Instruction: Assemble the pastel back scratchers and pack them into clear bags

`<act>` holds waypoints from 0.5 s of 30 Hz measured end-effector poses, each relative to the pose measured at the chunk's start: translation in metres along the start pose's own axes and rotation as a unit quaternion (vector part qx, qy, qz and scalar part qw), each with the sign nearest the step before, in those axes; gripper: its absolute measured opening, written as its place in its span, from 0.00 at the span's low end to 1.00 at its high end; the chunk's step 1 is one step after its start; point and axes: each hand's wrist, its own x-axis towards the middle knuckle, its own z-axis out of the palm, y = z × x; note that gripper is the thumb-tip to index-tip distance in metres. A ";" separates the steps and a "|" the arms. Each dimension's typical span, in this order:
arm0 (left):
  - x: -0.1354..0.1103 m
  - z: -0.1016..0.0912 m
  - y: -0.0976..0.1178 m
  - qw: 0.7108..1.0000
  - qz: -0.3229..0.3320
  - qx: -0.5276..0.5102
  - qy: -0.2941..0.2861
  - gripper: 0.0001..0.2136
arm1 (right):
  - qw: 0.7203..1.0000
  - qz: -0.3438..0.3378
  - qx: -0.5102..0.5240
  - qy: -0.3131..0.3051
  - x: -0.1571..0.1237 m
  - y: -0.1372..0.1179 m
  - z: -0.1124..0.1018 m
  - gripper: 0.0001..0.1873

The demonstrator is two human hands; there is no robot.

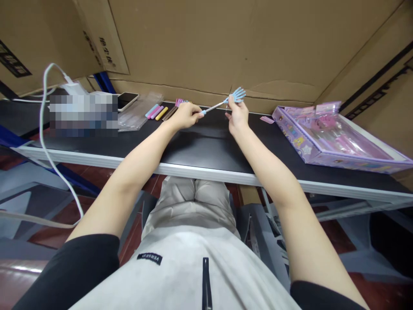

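Observation:
A small blue toy with a hand-shaped claw head and a thin metal rod is held above the black table. My left hand is closed round the handle end of the rod. My right hand pinches the blue claw head between fingers and thumb. Just left of my left hand lie pink, blue and yellow stick-shaped pieces and a pink claw piece, partly hidden behind my fingers.
A purple toy set box lies at the right of the table. A clear plastic bag, a phone and a white cable are at the left. Cardboard boxes wall the back. A pink scrap lies nearby.

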 end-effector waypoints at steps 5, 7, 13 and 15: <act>-0.001 0.004 0.002 1.000 0.002 0.003 0.009 0.10 | 1.000 0.008 -0.024 -0.019 0.002 0.008 -0.004 0.34; -0.002 0.001 0.002 1.000 0.001 0.007 0.008 0.09 | 0.999 0.026 -0.015 -0.028 0.002 0.008 -0.005 0.33; -0.003 -0.003 0.004 1.000 -0.026 0.012 0.010 0.08 | 0.998 0.052 -0.026 -0.026 -0.005 0.008 0.001 0.31; -0.001 -0.004 0.001 1.000 -0.024 0.005 0.011 0.07 | 0.998 0.055 -0.028 -0.024 -0.004 0.007 0.003 0.29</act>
